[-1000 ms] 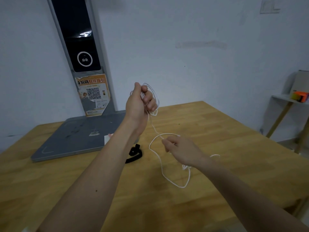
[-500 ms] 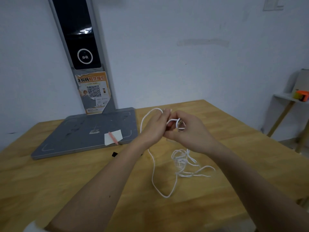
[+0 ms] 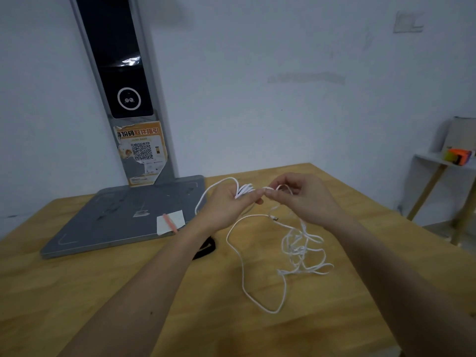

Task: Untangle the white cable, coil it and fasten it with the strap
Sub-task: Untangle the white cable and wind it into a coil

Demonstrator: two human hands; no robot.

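A thin white cable (image 3: 243, 274) hangs from both hands and sprawls on the wooden table (image 3: 77, 292), with a tangled clump at the right and a long loop toward me. My left hand (image 3: 226, 204) holds a few gathered loops of it above the table. Just right of it, my right hand (image 3: 306, 199) pinches another stretch of the cable, fingertips almost touching the left's. A metal plug end dangles between the hands. The black strap (image 3: 206, 249) lies on the table, partly hidden under my left forearm.
A grey flat base (image 3: 108, 228) with a tall upright post (image 3: 121, 81) stands at the back left, with a white slip and a pink strip (image 3: 170, 222) on it. A small side shelf (image 3: 443, 163) with an orange object stands at the right by the wall.
My left hand came down from its raised position and the right rose to meet it. The cable now lies bunched in a tangle at the right; the hands have parted slightly since half a second ago.
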